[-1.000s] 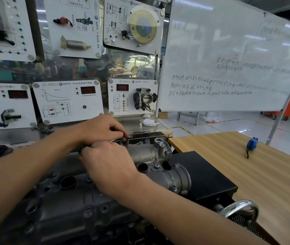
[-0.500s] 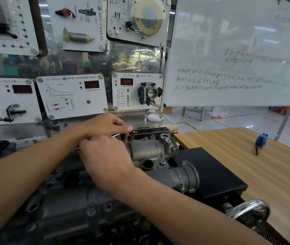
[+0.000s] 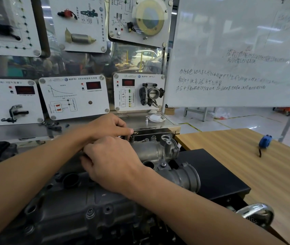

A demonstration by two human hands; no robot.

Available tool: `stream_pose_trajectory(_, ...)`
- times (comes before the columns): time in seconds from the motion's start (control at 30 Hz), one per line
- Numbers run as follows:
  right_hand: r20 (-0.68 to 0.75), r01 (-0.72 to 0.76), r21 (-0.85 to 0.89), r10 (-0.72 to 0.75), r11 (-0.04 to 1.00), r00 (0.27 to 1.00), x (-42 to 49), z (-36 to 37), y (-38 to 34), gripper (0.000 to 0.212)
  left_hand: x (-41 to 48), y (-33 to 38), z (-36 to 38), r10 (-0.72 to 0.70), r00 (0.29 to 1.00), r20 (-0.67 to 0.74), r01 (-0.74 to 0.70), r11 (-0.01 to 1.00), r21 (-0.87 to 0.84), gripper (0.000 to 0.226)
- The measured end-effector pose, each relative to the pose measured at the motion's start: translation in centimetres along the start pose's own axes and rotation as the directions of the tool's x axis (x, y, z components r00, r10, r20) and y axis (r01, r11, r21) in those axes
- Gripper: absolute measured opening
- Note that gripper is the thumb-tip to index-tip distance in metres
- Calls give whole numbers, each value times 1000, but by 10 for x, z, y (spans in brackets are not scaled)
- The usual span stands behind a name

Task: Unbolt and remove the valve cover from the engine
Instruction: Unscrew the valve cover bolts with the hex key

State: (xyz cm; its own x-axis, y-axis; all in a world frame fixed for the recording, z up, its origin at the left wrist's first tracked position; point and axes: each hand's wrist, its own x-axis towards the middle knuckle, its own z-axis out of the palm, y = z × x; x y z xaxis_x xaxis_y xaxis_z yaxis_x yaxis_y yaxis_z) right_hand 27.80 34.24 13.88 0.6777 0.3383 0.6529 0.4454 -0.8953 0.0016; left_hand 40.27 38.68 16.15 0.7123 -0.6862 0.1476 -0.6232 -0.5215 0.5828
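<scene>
Valve cover (image 3: 80, 206) on engine (image 3: 155, 151), beside tabletop's (image 3: 247, 156) left edge. Left hand (image 3: 108, 128) fingers curled narrow at cover's far end; right hand (image 3: 112, 163) fingers curled onto cover. Held item: cannot tell.

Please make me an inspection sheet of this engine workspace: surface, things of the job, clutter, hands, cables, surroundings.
Surface: wooden table at right; a black box lies between it and the engine.
Job's things: dark valve cover seated on the engine; silver housing at its far end.
Clutter: blue tape measure on the table, apart from the engine.
Hands: left hand and right hand close together at the cover's far edge, fingers curled; what they hold is hidden.
Cables: white cable on the steel shelf behind the engine.
Surroundings: training panels ahead; whiteboard with handwriting at right.
</scene>
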Motion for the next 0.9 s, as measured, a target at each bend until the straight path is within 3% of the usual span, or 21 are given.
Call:
stream_pose_trajectory(0.43, -29, -38, 36, 39, 999, 999, -40, -25, 12, 23, -9, 5, 1, 27, 996, -86, -29, 999, -21, 29)
stream_pose_trajectory(0.6, 148, -75, -7, 75, 997, 986, -73, -62, 63, 22, -13, 10, -3, 46, 996, -70, -48, 998, -37, 38)
stream_pose_trajectory(0.67, 139, -122, -73, 131, 990, 982, -74, -76, 84, 15, -14, 9, -5, 39, 997, -63, -42, 998, -50, 40)
stream_pose_trajectory(0.73, 96, -194, -95, 203, 976, 975, -70, -89, 98, 21, -17, 7, -5, 79, 996, -37, -81, 996, -43, 38)
stream_pose_trajectory(0.9, 242, -147, -229, 203, 962, 949, -59, -90, 101, 22, -24, 5, -13, 285, 958, 21, -284, 940, 190, 10)
